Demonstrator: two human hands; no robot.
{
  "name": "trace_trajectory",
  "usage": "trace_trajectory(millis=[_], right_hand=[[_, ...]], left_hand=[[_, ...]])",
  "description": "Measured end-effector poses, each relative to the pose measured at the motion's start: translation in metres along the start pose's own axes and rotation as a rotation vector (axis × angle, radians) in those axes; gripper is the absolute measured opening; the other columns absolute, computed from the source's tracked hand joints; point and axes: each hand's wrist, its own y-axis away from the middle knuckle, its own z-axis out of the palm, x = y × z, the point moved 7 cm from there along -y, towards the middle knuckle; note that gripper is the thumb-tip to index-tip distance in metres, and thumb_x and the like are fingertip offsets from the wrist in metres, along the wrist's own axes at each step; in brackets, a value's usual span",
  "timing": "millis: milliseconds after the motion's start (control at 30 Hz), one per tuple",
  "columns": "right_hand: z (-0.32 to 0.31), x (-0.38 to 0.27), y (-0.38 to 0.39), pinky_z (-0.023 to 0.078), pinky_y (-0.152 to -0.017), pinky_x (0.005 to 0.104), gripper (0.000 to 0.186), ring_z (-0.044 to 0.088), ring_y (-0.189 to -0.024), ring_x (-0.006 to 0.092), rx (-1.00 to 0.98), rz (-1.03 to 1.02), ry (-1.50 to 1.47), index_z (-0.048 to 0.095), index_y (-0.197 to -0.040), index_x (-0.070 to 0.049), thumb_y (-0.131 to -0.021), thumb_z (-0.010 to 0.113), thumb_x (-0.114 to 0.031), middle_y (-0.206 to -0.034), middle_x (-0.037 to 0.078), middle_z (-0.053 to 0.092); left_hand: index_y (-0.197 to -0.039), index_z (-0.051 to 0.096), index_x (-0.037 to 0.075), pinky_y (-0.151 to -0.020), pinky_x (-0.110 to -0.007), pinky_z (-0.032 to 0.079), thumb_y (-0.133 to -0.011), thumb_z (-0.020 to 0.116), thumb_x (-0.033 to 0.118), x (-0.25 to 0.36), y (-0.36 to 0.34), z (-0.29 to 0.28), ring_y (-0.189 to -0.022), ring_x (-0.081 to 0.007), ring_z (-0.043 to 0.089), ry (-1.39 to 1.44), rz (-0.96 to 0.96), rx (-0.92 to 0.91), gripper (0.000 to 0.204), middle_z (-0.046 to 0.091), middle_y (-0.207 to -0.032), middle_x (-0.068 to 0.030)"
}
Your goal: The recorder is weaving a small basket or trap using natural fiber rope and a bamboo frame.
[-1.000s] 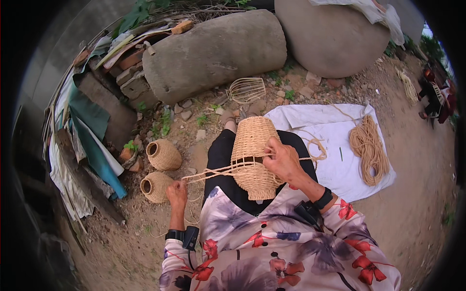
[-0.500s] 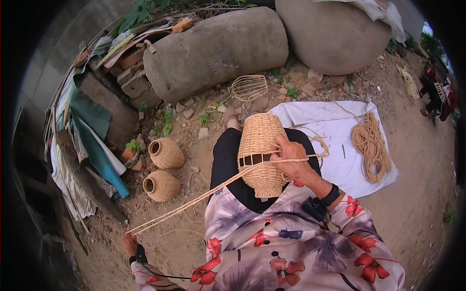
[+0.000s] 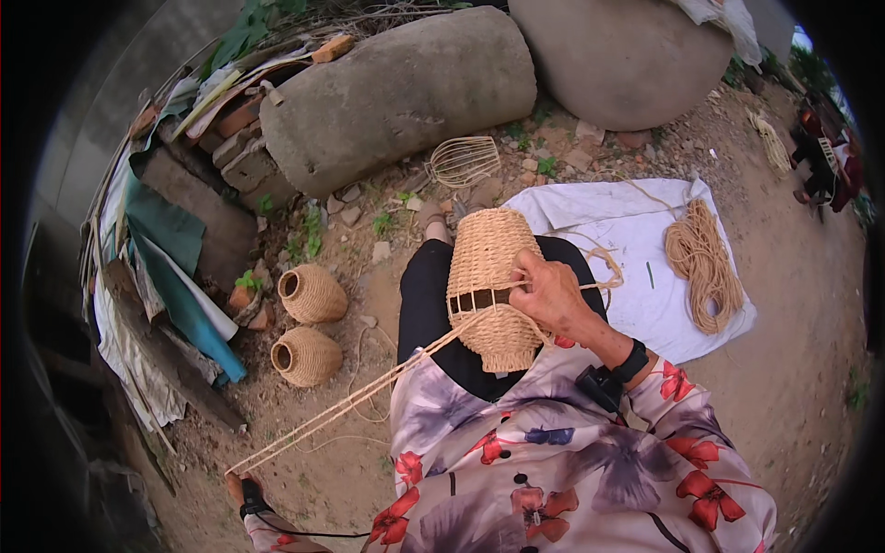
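A woven straw-coloured basket [image 3: 490,247] lies across my lap, a band of bare ribs with a dark gap running across its middle. My right hand [image 3: 555,295] is closed at this gap, fingers pinching a strand against the basket's right side. From the gap, two lengths of twisted cord [image 3: 346,403] stretch taut to the lower left. My left hand [image 3: 238,483] is far out at the lower left, closed on their far end; its fingers are small and partly hidden. A loose loop of the cord hangs beside my right wrist.
Two finished-looking small woven baskets [image 3: 312,293] lie on the dirt at left. A coil of rope [image 3: 704,267] rests on a white sheet [image 3: 636,318] at right. Ahead are a bare basket frame [image 3: 464,162] and a concrete cylinder [image 3: 401,101]. Another person sits at far right.
My left hand has moved farther out and down to the left, drawing the cord longer. The loop right of my right hand has shrunk toward the basket.
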Motion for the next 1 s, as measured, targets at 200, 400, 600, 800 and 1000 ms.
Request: trace_trajectory(millis=[200,400,600,800,1000], right_hand=[[-0.004,0.004,0.000,0.050,-0.066,0.0445,0.019,0.066,-0.072,0.0345,0.022,-0.004,0.004,0.055,-0.088,-0.006,-0.071,0.061,-0.013,-0.074,0.013,0.066],[-0.005,0.002,-0.001,0.050,-0.066,0.0444,0.018,0.066,-0.072,0.0352,0.019,-0.015,-0.004,0.055,-0.087,-0.005,-0.072,0.060,-0.013,-0.075,0.014,0.066],[-0.003,0.003,-0.001,0.050,-0.067,0.0444,0.019,0.066,-0.073,0.0359,0.021,-0.004,-0.008,0.055,-0.087,-0.005,-0.071,0.060,-0.012,-0.078,0.015,0.067],[-0.002,0.009,-0.003,0.050,-0.069,0.0453,0.019,0.066,-0.076,0.0361,-0.004,0.018,0.033,0.054,-0.089,-0.005,-0.071,0.059,-0.011,-0.080,0.015,0.068],[0.009,-0.008,-0.004,0.050,-0.065,0.0460,0.019,0.065,-0.071,0.0378,0.022,-0.068,0.003,0.053,-0.088,-0.004,-0.071,0.059,-0.010,-0.074,0.014,0.065]], left_hand=[[-0.082,0.063,-0.008,-0.053,-0.044,0.046,-0.071,0.057,0.023,-0.001,-0.008,0.009,-0.057,-0.0282,0.056,0.003,0.014,0.011,0.033,0.059,-0.066,-0.0160],[-0.080,0.063,-0.004,-0.052,-0.044,0.045,-0.068,0.059,0.024,-0.010,-0.010,0.014,-0.058,-0.0279,0.056,0.031,-0.039,0.015,0.030,0.058,-0.065,-0.0129],[-0.099,0.060,-0.002,-0.058,-0.038,0.049,-0.080,0.058,0.025,-0.005,0.005,-0.005,-0.065,-0.0227,0.060,0.082,-0.088,-0.066,0.033,0.062,-0.075,-0.0112],[-0.118,0.057,0.000,-0.063,-0.032,0.054,-0.092,0.056,0.026,0.087,0.157,-0.080,-0.073,-0.0175,0.063,0.674,-1.086,-0.281,0.036,0.065,-0.084,-0.0095],[-0.118,0.059,0.003,-0.051,-0.025,0.048,-0.097,0.057,0.035,0.311,0.263,-0.167,-0.059,-0.0096,0.057,1.454,-3.166,0.654,0.037,0.065,-0.082,-0.0051]])
